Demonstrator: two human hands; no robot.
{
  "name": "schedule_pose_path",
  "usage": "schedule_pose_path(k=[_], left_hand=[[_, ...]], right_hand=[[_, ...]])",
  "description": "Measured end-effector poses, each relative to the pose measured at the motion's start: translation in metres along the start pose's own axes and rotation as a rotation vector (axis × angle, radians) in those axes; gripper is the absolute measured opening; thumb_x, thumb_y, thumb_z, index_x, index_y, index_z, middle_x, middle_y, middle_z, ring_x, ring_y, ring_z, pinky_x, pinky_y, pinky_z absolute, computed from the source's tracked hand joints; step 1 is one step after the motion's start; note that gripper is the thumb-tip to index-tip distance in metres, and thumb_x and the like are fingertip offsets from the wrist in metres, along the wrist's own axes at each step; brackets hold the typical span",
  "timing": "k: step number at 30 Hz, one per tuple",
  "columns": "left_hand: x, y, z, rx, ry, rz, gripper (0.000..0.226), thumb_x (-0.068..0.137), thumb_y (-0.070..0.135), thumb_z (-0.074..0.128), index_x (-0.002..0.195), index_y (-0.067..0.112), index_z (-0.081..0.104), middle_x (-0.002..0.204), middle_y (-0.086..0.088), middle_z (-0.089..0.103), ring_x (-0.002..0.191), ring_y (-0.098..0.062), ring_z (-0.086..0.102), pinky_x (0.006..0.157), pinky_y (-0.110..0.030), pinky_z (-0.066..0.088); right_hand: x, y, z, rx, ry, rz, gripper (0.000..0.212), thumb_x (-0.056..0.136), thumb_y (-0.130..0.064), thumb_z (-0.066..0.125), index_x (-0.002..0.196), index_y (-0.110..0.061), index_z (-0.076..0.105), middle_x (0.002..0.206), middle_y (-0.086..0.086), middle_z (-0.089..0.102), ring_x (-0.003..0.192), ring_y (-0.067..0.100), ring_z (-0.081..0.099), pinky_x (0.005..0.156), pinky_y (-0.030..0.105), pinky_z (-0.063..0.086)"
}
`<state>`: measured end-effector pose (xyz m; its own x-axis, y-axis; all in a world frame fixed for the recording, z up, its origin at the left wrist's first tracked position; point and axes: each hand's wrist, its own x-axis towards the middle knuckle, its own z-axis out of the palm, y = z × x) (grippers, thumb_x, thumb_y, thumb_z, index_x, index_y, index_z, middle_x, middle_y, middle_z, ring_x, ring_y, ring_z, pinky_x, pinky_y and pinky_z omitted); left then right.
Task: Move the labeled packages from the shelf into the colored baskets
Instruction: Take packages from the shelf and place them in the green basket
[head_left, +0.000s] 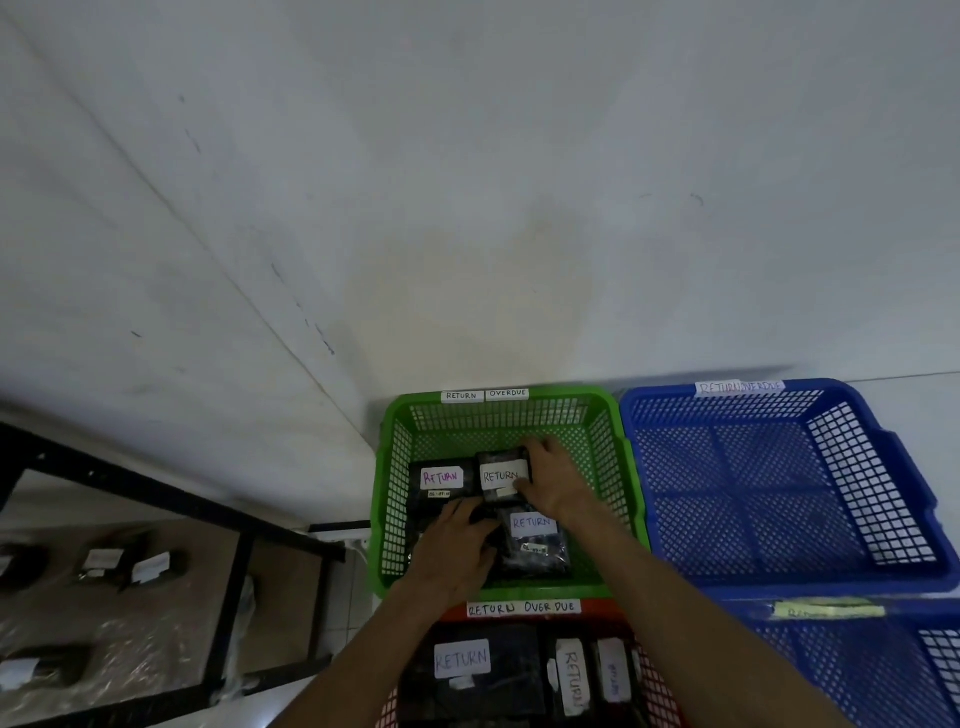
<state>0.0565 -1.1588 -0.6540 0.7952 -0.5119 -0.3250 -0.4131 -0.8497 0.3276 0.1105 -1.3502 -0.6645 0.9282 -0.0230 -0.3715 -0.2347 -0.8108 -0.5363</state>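
Both hands inside the green basket (498, 413)

My right hand (553, 475) grips a RETURN package (501, 475) near its middle — left hand (457, 551) lies flat, grip released, on dark packages nearer me.

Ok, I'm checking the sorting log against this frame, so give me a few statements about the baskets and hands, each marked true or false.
1. The right hand grips a package labeled RETURN inside the green basket. True.
2. The blue basket beside it holds three packages. False: no packages show in it.
3. Labeled packages still lie on the shelf at left. True.
4. The left hand is outside the baskets. False: it is in the green basket.
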Motion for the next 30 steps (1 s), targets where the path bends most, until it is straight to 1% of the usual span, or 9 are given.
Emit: schedule_pose_path(k=[4,7,10,16,19,23,25,28,30], left_hand=[[-0.003,-0.006,-0.009,-0.075,0.088,-0.026,0.045,0.098,0.031,0.050,0.142,0.021,0.052,0.154,-0.004,0.036,0.140,-0.024,0.033,0.111,-0.039,0.040],[-0.011,-0.015,-0.013,-0.054,0.048,-0.046,0.048,0.101,0.034,0.046,0.147,0.020,0.045,0.157,-0.003,0.032,0.143,-0.023,0.029,0.116,-0.036,0.033],[-0.022,-0.021,-0.023,-0.072,0.018,-0.062,0.050,0.102,0.033,0.046,0.149,0.018,0.041,0.154,-0.005,0.039,0.141,-0.024,0.032,0.116,-0.034,0.031],[-0.070,-0.024,-0.064,-0.241,0.123,-0.026,0.043,0.101,0.026,0.051,0.143,0.017,0.050,0.137,-0.005,0.056,0.124,-0.021,0.053,0.100,-0.027,0.043],[-0.112,-0.033,-0.090,-0.307,0.204,0.006,0.040,0.101,0.026,0.052,0.141,0.021,0.052,0.135,-0.002,0.058,0.119,-0.018,0.056,0.097,-0.028,0.047],[-0.188,-0.059,-0.121,-0.324,0.344,0.042,0.040,0.101,0.029,0.053,0.141,0.022,0.053,0.137,0.001,0.058,0.123,-0.013,0.055,0.107,-0.029,0.042],[-0.235,-0.078,-0.133,-0.306,0.408,0.061,0.041,0.101,0.031,0.054,0.140,0.022,0.054,0.139,0.004,0.058,0.125,-0.010,0.053,0.110,-0.024,0.038],[-0.312,-0.111,-0.146,-0.267,0.480,0.073,0.040,0.100,0.036,0.054,0.139,0.027,0.055,0.136,0.012,0.058,0.120,-0.004,0.053,0.101,-0.012,0.035],[-0.364,-0.134,-0.155,-0.251,0.512,0.071,0.040,0.099,0.038,0.055,0.137,0.028,0.057,0.131,0.011,0.061,0.110,-0.002,0.056,0.096,-0.013,0.039]], right_hand=[[-0.010,0.001,-0.005,-0.011,-0.052,-0.022,0.055,0.091,-0.016,0.066,0.141,-0.010,0.044,0.133,0.018,0.055,0.120,0.032,0.055,0.099,0.034,0.047],[-0.021,-0.002,-0.007,-0.019,-0.059,-0.030,0.054,0.090,-0.017,0.067,0.140,-0.012,0.045,0.131,0.016,0.062,0.118,0.032,0.060,0.100,0.035,0.048],[-0.033,-0.011,-0.007,-0.052,-0.057,0.000,0.057,0.092,-0.019,0.064,0.143,-0.017,0.041,0.129,0.016,0.063,0.115,0.033,0.062,0.100,0.038,0.051],[-0.071,-0.044,-0.018,-0.091,0.032,-0.004,0.041,0.094,-0.020,0.060,0.133,-0.012,0.052,0.128,0.016,0.064,0.114,0.031,0.061,0.095,0.035,0.050],[-0.108,-0.085,-0.025,-0.064,0.085,-0.089,0.039,0.097,-0.024,0.060,0.132,-0.008,0.055,0.127,0.013,0.064,0.115,0.029,0.060,0.092,0.033,0.048],[-0.171,-0.156,-0.018,-0.033,0.204,-0.261,0.027,0.096,-0.025,0.061,0.118,-0.008,0.063,0.113,0.009,0.069,0.105,0.025,0.063,0.088,0.036,0.051],[-0.207,-0.197,-0.006,-0.004,0.260,-0.349,0.026,0.095,-0.024,0.063,0.117,-0.010,0.065,0.109,0.007,0.071,0.102,0.022,0.065,0.087,0.035,0.052],[-0.261,-0.263,0.023,-0.004,0.290,-0.476,0.027,0.095,-0.030,0.064,0.118,-0.015,0.066,0.104,0.001,0.072,0.097,0.013,0.066,0.087,0.034,0.054],[-0.294,-0.307,0.047,-0.010,0.289,-0.554,0.029,0.096,-0.035,0.063,0.118,-0.018,0.066,0.105,-0.002,0.072,0.097,0.009,0.066,0.088,0.031,0.054]])
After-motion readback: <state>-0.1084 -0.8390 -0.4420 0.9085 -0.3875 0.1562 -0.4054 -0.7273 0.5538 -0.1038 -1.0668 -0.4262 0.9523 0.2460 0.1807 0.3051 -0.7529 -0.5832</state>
